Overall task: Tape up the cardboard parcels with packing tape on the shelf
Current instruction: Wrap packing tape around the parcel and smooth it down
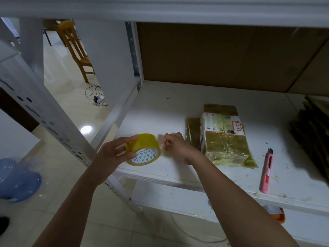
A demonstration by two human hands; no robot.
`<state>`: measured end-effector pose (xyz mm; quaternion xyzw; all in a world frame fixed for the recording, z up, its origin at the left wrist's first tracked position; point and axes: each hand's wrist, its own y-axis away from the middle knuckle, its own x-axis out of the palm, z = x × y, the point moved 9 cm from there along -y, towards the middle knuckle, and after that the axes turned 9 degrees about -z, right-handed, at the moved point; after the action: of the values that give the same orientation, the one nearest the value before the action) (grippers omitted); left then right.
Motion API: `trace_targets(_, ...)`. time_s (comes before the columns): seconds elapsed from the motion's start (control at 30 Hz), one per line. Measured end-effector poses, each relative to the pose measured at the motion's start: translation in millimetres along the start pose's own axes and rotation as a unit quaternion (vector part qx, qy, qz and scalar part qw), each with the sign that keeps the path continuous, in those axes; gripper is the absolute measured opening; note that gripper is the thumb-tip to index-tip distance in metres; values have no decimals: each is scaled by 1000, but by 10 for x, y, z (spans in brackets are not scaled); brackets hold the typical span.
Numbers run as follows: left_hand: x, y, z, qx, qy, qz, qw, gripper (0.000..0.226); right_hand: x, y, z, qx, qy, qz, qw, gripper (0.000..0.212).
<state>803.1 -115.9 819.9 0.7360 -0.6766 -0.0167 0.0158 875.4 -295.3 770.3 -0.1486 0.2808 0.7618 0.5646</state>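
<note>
Gripping the roll of yellow packing tape [143, 149], the left hand [114, 154] curls fingers over the roll's top and thumb under its lower side, holding it above the front left corner of the white shelf [160, 111]. Its round face and patterned core tilt toward the camera and downward, so the roll's axis runs obliquely toward the viewer. Just right of the roll, the right hand [175, 146] has fingers bent closed, pinching at the roll's edge; a thin, pale line of loose tape end seems to lie between its fingertips, though it is too fine to confirm. Behind and to the right of that hand, the cardboard parcel [224, 134] lies flat on the shelf, wrapped in glossy tape, labels upward, its long axis running from front to back. A pink utility knife [266, 172] lies near the shelf's front edge to the parcel's right, blade end pointing away from the viewer. Flattened cardboard [313, 129] is stacked at far right. Beyond the shelf frame, a wooden chair [76, 49] stands on the tiled floor.
</note>
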Motion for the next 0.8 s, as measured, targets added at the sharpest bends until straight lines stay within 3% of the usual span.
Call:
trace_targets(0.23,-16,-14,39,1,14,1,1000,47,-66,45,12,-25,-74,-1,997,40)
trace_targets(0.33,-49,-18,64,-3,30,-2,1000,68,-95,78,32,-34,-75,-2,997,37)
trace_targets(0.4,-59,-20,36,7,33,-13,999,71,-140,97,57,-46,-69,-7,996,37)
trace_targets(0.5,-131,-36,-109,35,62,-32,997,53,-237,144,255,-76,-89,-11,993,26)
trace_targets(0.7,-324,-65,-527,57,97,-37,993,73,-463,225,819,-139,-91,-48,985,13)
trace_targets(0.8,-315,-16,-658,71,96,-37,992,72,-562,303,909,-135,-116,-60,982,23)
